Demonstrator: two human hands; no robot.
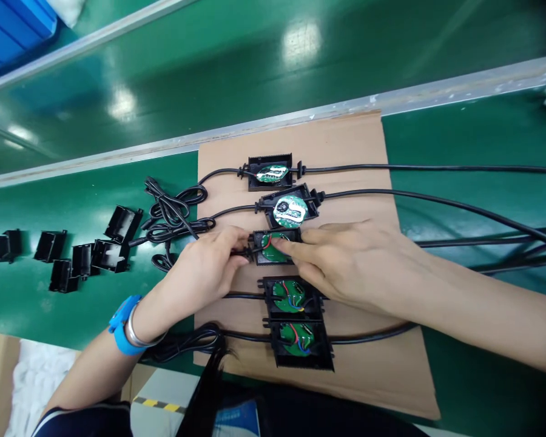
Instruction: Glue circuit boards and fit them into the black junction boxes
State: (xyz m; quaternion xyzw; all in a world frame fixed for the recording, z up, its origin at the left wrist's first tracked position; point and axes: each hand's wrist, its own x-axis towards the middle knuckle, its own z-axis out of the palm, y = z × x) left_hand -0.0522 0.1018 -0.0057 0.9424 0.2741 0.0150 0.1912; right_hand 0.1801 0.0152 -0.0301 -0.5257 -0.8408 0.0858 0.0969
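A black plastic case [260, 260] holding a green circuit board [273, 254] with a red wire lies between my hands on a cardboard sheet. My left hand [212, 261] is closed at the case's left end, pinching the black cable [244, 250] where it enters. From the right, my right hand [346, 258] grips the case, its index fingertip pressing on the board; its other fingers hide the right end. Behind lie two more cases with boards, a far one [270, 182] and a tilted one [290, 209]. Nearer me, two open cases [295, 297] [303, 346] show coloured wires.
Empty black housings [91, 258] are scattered on the green table [95, 315] at left, beside coiled black cables [175, 209]. Cables run off rightward. The cardboard [346, 139] lies against a metal rail [164, 155]. A blue bin [16, 30] stands far left.
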